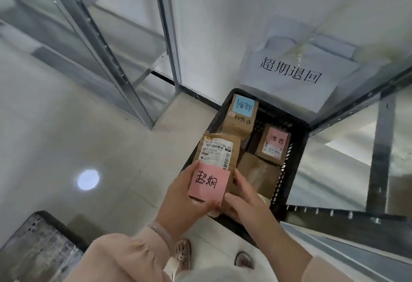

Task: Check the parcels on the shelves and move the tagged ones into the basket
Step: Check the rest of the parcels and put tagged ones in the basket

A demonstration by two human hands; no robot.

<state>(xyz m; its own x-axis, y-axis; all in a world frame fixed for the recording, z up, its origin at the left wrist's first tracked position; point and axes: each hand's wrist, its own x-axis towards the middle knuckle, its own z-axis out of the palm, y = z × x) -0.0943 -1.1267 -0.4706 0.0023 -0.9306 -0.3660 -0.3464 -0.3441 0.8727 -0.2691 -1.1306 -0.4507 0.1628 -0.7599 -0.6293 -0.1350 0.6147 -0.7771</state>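
We look down on a pale tiled floor (78, 137), with a bare metal shelf rack (124, 76) standing on the left and a second metal rack (379, 148) running along the right. Against the white wall between them hangs a paper sign (289, 74) with large handwritten characters.

Below the sign a black latticed basket (297, 161) sits on the floor. It holds a brown parcel with a blue tag (239, 121) at the far end, a smaller parcel with a pink tag (273, 145) at the right and a plain brown parcel (258, 170) nearer to us.

Over the basket's near left corner both hands clamp one more brown parcel (219, 150), which bears a printed shipping label. The left hand (180, 201) grips its left side and the right hand (245, 199) curls round its right side. We cannot tell whether it touches the parcels beneath. A pink note (208, 181) with handwriting is stuck on its near end, between the hands.
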